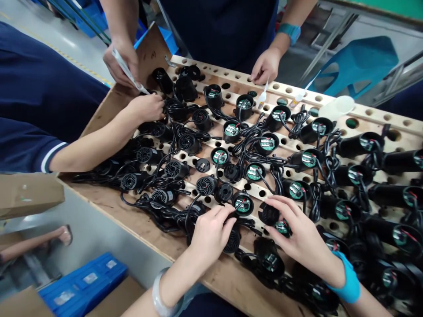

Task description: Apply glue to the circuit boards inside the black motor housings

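A wooden board [211, 273] with many round holes carries several black cylindrical housings with black cables. Some show a green circuit board inside, like the open unit [243, 204] between my hands. My left hand [211, 232] presses down on a black housing with a vented cap [233, 240] at the board's near edge. My right hand [295, 229] has its fingertips on a round black cap [268, 214] and rests over another open unit [281, 227]. A clear bangle sits on my left wrist, a teal band on my right.
A person at the left reaches a hand [147, 108] into the capped units. Another person across the board holds a white tool [127, 70] and a small white piece [262, 97]. A round white lid [340, 105] lies far right. Blue crates [82, 281] and cardboard boxes [28, 193] sit below left.
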Motion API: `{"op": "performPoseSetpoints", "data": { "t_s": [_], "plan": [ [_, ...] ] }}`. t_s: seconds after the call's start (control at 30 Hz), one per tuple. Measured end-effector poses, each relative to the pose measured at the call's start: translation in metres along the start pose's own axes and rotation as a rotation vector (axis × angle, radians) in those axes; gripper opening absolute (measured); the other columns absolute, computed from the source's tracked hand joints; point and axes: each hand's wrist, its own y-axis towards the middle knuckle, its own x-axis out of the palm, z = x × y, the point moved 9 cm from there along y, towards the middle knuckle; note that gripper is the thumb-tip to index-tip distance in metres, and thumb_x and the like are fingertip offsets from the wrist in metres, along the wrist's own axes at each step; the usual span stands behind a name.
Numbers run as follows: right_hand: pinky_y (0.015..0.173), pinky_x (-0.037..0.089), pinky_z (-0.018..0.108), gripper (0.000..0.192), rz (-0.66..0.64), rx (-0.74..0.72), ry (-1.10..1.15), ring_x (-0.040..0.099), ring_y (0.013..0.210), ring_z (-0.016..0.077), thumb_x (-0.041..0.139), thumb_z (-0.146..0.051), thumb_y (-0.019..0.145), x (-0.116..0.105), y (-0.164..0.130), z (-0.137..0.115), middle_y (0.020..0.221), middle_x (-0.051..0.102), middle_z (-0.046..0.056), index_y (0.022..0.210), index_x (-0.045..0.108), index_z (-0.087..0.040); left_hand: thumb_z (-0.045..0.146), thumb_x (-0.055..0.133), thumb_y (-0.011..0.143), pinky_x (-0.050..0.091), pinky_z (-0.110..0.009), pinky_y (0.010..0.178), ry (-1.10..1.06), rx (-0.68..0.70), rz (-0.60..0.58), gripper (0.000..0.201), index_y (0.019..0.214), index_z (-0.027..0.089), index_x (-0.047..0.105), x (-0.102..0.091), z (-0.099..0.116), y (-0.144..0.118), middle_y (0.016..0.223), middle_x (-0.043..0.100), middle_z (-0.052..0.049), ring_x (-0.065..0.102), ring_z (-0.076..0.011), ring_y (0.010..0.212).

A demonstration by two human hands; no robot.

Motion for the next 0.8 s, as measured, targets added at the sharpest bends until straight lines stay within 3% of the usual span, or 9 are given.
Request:
{"op": "performPoseSetpoints", "data": {
  "t_s": [0.13, 0.2, 0.33, 0.4, 0.5, 0.63, 0.8],
  "plan": [
    [0.068, 0.056, 0.029, 0.049, -0.141, -0.005, 0.185, 0.062, 0.082, 0.0168, 0.055, -0.028, 0.086, 0.013, 0.016, 0.003, 0.120, 0.056, 0.008, 0.132, 0.037, -0.028, 0.018, 0.050, 0.091, 0.054, -0.023, 0.073, 0.121, 0.071, 0.061, 0.018, 0.103, 0.016, 0.064, 0.006, 0.013, -0.012, 0.093, 0.068, -0.005, 0.066, -0.0135, 0.080],
    [0.066, 0.056, 0.030, 0.049, -0.165, -0.032, 0.162, 0.061, 0.076, 0.0152, 0.056, -0.027, 0.085, 0.012, 0.022, 0.000, 0.120, 0.056, 0.008, 0.130, 0.040, -0.028, 0.015, 0.047, 0.092, 0.054, -0.022, 0.068, 0.234, 0.112, 0.082, 0.019, 0.100, 0.016, 0.065, 0.011, 0.017, -0.016, 0.087, 0.068, -0.003, 0.064, -0.0124, 0.073],
    [0.077, 0.056, 0.032, 0.050, -0.255, -0.106, -0.004, 0.060, 0.100, 0.0195, 0.053, -0.020, 0.084, 0.009, 0.030, -0.008, 0.134, 0.046, 0.010, 0.132, 0.040, -0.027, 0.011, 0.047, 0.091, 0.054, -0.022, 0.063, 0.327, 0.183, 0.170, 0.020, 0.100, 0.014, 0.065, 0.012, 0.020, -0.020, 0.083, 0.067, -0.004, 0.063, -0.0127, 0.069],
    [0.093, 0.051, 0.037, 0.052, -0.314, -0.174, -0.089, 0.050, 0.119, 0.0216, 0.051, -0.017, 0.085, 0.009, 0.033, -0.013, 0.136, 0.044, 0.010, 0.135, 0.038, -0.025, 0.009, 0.046, 0.090, 0.054, -0.023, 0.062, 0.348, 0.199, 0.185, 0.022, 0.102, 0.012, 0.064, 0.012, 0.022, -0.021, 0.086, 0.068, -0.006, 0.063, -0.0143, 0.072],
    [0.106, 0.042, 0.040, 0.051, -0.362, -0.293, -0.181, 0.044, 0.127, 0.0211, 0.048, -0.017, 0.088, 0.008, 0.042, -0.019, 0.136, 0.045, 0.011, 0.137, 0.035, -0.021, 0.006, 0.041, 0.089, 0.054, -0.025, 0.058, 0.417, 0.209, 0.197, 0.028, 0.104, 0.009, 0.064, 0.011, 0.028, -0.020, 0.089, 0.069, -0.008, 0.064, -0.0172, 0.073],
    [0.099, 0.047, 0.037, 0.045, -0.404, -0.401, -0.203, 0.051, 0.117, 0.0205, 0.050, -0.019, 0.087, 0.003, 0.056, -0.026, 0.128, 0.050, 0.011, 0.131, 0.039, -0.019, 0.004, 0.040, 0.088, 0.053, -0.027, 0.054, 0.510, 0.216, 0.241, 0.028, 0.101, 0.005, 0.065, 0.008, 0.037, -0.021, 0.085, 0.069, -0.009, 0.063, -0.0185, 0.069],
    [0.084, 0.054, 0.028, 0.047, -0.503, -0.395, -0.103, 0.057, 0.109, 0.0184, 0.055, -0.023, 0.084, 0.000, 0.059, -0.023, 0.130, 0.051, 0.009, 0.129, 0.041, -0.021, 0.007, 0.049, 0.088, 0.056, -0.028, 0.069, 0.345, 0.117, 0.297, 0.022, 0.103, 0.009, 0.065, 0.004, 0.032, -0.024, 0.092, 0.069, -0.007, 0.064, -0.0172, 0.079]
  ]
}}
